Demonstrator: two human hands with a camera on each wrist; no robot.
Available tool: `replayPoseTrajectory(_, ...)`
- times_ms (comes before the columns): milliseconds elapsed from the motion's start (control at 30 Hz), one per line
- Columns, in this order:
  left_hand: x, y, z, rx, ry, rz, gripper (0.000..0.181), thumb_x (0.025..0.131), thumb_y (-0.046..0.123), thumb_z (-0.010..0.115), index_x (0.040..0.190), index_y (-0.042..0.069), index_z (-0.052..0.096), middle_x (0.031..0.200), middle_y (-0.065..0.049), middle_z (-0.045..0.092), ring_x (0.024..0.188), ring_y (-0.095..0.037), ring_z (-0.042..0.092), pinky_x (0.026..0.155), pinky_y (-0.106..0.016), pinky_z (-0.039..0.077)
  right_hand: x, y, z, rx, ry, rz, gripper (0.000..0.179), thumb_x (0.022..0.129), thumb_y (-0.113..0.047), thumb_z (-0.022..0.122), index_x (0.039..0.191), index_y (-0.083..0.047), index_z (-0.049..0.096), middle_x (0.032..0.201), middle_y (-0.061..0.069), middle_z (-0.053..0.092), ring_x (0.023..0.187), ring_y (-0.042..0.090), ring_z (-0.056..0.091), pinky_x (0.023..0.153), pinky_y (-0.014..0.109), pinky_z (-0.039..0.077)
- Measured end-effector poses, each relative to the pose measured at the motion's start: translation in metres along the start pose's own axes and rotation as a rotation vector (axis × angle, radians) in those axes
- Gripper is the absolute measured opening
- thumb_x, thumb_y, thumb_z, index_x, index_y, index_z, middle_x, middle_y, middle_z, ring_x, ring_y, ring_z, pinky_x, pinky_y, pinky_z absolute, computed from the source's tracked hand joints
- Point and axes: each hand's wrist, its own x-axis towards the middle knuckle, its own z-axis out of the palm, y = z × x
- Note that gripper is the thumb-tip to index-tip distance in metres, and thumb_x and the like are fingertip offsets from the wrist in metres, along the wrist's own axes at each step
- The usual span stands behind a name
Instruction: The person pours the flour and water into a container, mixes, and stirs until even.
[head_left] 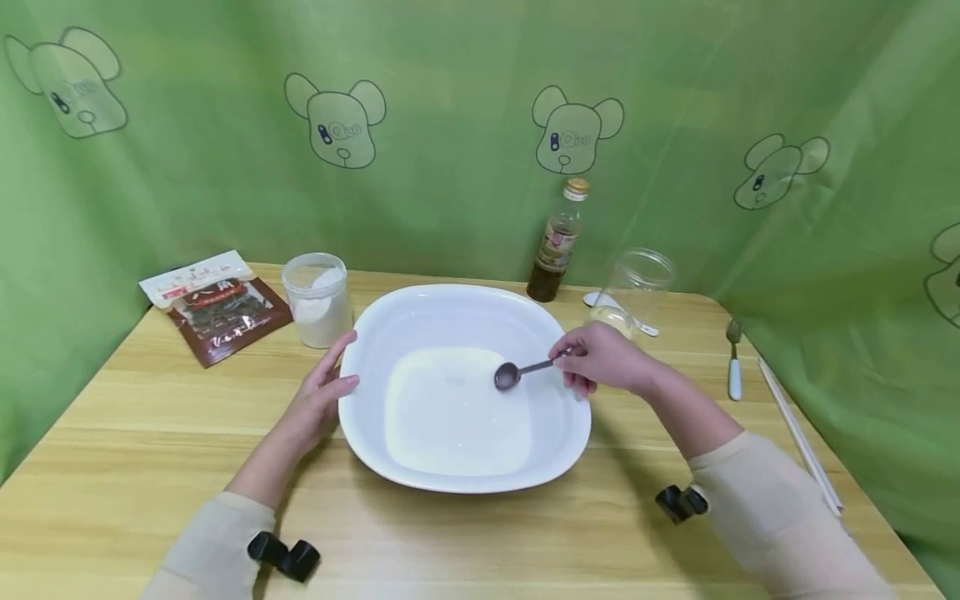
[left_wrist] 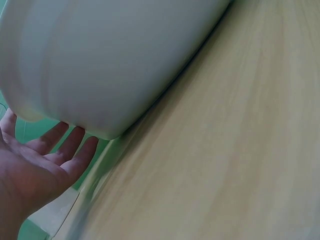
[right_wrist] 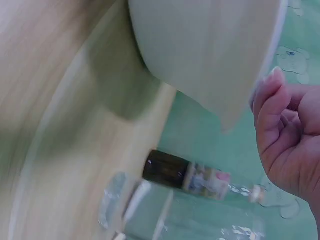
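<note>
A large white basin (head_left: 457, 417) sits on the wooden table, paler across its bottom. My left hand (head_left: 318, 396) rests against its left side, with the thumb at the rim. In the left wrist view, the spread, nearly straight fingers (left_wrist: 75, 145) touch the outer wall. Over the basin's right part, my right hand (head_left: 603, 358) pinches the handle of a small dark measuring spoon (head_left: 507, 377). Its round bowl is held above the basin's inside. In the right wrist view, the curled right fingers (right_wrist: 270, 115) are beside the rim, and the spoon is hidden.
Behind the basin stand a tub of white powder (head_left: 321, 308), a brown spice packet (head_left: 225, 308), a bottle of dark liquid (head_left: 555, 250) and a clear jar (head_left: 641, 283) near a white spoon (head_left: 648, 331). A blue-handled spoon (head_left: 734, 375) and white sticks (head_left: 798, 433) lie right.
</note>
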Motion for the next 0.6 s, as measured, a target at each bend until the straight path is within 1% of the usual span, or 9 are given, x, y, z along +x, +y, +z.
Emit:
replayPoseTrajectory(67,0.0,0.001,0.0,0.0,-0.002,0.001,0.064,0.082,0.003,0.043,0.138,0.013,0.016,0.131,-0.025,0.023,0.104,-0.027,0.045,0.081,-0.034,0.045,0.012,-0.001,0.005,-0.006,0.039,0.009,0.02,0.083,-0.002,0.051,0.099,0.007,0.057,0.061,0.009,0.058,0.047,0.018,0.053,0.043,0.03,0.048)
replayPoseTrajectory(167,-0.001,0.001,0.001,0.0,-0.005,0.001,0.064,0.082,0.003,0.043,0.138,0.012,0.016,0.13,-0.026,0.024,0.102,-0.025,0.047,0.081,-0.035,0.045,0.031,-0.009,0.02,0.021,0.049,-0.004,0.021,0.083,-0.003,0.051,0.101,0.006,0.057,0.064,0.01,0.059,0.048,0.017,0.054,0.046,0.03,0.049)
replayPoseTrajectory(267,-0.001,0.001,0.001,0.0,-0.004,0.002,0.064,0.081,0.003,0.044,0.138,0.012,0.016,0.13,-0.026,0.024,0.102,-0.024,0.047,0.081,-0.035,0.045,0.047,-0.02,0.039,0.064,0.013,-0.048,0.021,0.084,-0.003,0.051,0.102,0.005,0.057,0.065,0.012,0.059,0.048,0.017,0.054,0.048,0.035,0.05)
replayPoseTrajectory(333,-0.001,0.001,0.001,0.003,-0.001,0.004,0.064,0.081,0.004,0.044,0.138,0.013,0.017,0.131,-0.026,0.024,0.103,-0.025,0.047,0.081,-0.035,0.045,0.052,-0.026,0.051,0.105,-0.036,-0.085,0.021,0.083,-0.003,0.051,0.102,0.005,0.057,0.065,0.014,0.06,0.046,0.016,0.053,0.048,0.038,0.049)
replayPoseTrajectory(400,-0.001,0.002,0.001,0.007,-0.001,0.006,0.064,0.081,0.004,0.045,0.138,0.013,0.017,0.131,-0.025,0.024,0.104,-0.026,0.046,0.081,-0.035,0.045,0.053,-0.03,0.06,0.135,-0.099,-0.108,0.019,0.084,-0.003,0.051,0.101,0.004,0.058,0.065,0.015,0.06,0.045,0.015,0.051,0.046,0.037,0.048)
replayPoseTrajectory(467,-0.001,0.002,0.001,0.007,-0.003,0.007,0.064,0.081,0.004,0.044,0.138,0.012,0.017,0.132,-0.025,0.023,0.104,-0.025,0.046,0.082,-0.035,0.045,0.049,-0.032,0.064,0.152,-0.168,-0.127,0.018,0.083,-0.003,0.052,0.099,0.003,0.059,0.066,0.017,0.06,0.044,0.015,0.05,0.043,0.033,0.045)
replayPoseTrajectory(533,-0.001,0.002,0.001,0.006,-0.003,0.005,0.064,0.081,0.004,0.044,0.138,0.012,0.016,0.132,-0.025,0.023,0.103,-0.022,0.047,0.081,-0.034,0.045,0.041,-0.031,0.063,0.151,-0.242,-0.15,0.017,0.084,-0.004,0.052,0.097,0.002,0.06,0.064,0.016,0.06,0.043,0.014,0.05,0.04,0.03,0.043)
replayPoseTrajectory(600,-0.001,0.002,0.001,0.002,-0.003,0.001,0.064,0.081,0.004,0.044,0.138,0.012,0.016,0.132,-0.025,0.023,0.102,-0.022,0.047,0.081,-0.034,0.045,0.029,-0.027,0.054,0.127,-0.305,-0.163,0.016,0.083,-0.005,0.053,0.096,0.0,0.061,0.063,0.015,0.059,0.042,0.014,0.049,0.039,0.028,0.043)
